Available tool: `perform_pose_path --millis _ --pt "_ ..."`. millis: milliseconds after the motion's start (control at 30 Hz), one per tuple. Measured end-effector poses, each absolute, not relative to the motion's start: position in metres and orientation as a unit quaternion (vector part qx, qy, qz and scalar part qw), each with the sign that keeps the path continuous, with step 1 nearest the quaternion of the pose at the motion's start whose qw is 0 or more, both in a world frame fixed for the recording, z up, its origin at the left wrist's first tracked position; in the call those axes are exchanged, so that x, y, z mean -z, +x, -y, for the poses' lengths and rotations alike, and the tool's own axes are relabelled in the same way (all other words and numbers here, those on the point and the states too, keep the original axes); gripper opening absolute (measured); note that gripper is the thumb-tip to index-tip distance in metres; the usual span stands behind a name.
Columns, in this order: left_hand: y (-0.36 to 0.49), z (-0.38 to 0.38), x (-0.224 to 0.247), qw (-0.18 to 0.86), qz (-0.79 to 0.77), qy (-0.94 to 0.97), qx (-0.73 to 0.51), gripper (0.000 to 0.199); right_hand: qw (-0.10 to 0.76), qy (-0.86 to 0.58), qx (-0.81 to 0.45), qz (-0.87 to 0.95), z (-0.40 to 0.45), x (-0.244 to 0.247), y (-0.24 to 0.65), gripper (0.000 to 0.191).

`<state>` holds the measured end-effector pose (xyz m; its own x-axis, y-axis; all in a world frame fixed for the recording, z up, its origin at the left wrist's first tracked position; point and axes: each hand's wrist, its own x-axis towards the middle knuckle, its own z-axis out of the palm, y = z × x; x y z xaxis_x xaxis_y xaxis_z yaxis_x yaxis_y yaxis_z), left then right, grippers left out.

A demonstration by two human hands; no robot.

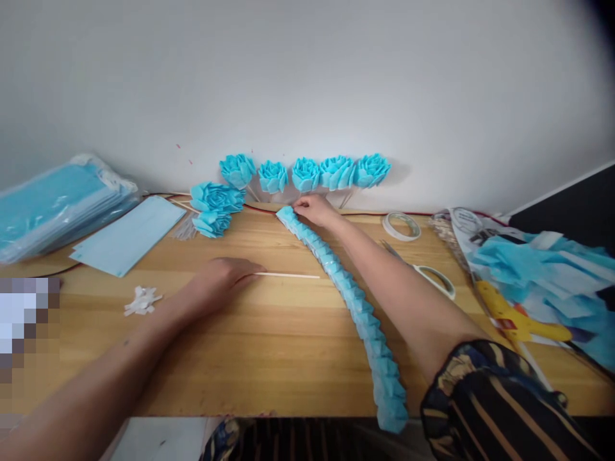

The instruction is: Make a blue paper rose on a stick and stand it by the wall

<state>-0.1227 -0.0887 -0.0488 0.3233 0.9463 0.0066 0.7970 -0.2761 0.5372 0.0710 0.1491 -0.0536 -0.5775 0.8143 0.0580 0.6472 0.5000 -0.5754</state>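
A thin pale wooden stick (291,276) is pinched by one end in my left hand (233,272), lying level just over the table. My right hand (314,210) reaches to the far end of a long blue strip of overlapping folded petals (348,291), its fingers closed on that tip. The strip curves across the table, and its near end hangs over the front edge. Behind my right hand, several finished blue flowers (305,174) on sticks lean against the wall. More blue flowers (214,205) lie to their left.
Left: a bag of blue sheets (62,202), a flat blue stack (132,234) and small white pieces (143,301). Right: a tape roll (402,227), scissors (435,278), a yellow glue gun (519,319) and blue scraps (548,275). A cord runs along the wall.
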Motion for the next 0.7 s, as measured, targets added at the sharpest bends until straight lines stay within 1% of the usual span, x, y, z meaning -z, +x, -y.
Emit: perform_pose_path --millis 100,300,533,700 --pt "-0.124 0.088 0.051 0.226 -0.553 0.785 -0.165 0.036 0.172 -0.426 -0.278 0.844 -0.151 0.053 0.07 0.021" --pt "-0.125 0.089 0.053 0.225 -0.553 0.784 -0.168 0.037 0.206 -0.406 -0.338 0.824 -0.146 0.052 0.071 0.012" --pt "-0.126 0.088 0.057 0.211 -0.545 0.791 -0.18 0.039 0.271 -0.386 -0.384 0.793 -0.134 0.051 0.086 0.014" --pt "-0.126 0.086 0.06 0.198 -0.569 0.781 -0.165 0.042 0.291 -0.423 -0.478 0.713 -0.129 0.045 0.091 0.004"
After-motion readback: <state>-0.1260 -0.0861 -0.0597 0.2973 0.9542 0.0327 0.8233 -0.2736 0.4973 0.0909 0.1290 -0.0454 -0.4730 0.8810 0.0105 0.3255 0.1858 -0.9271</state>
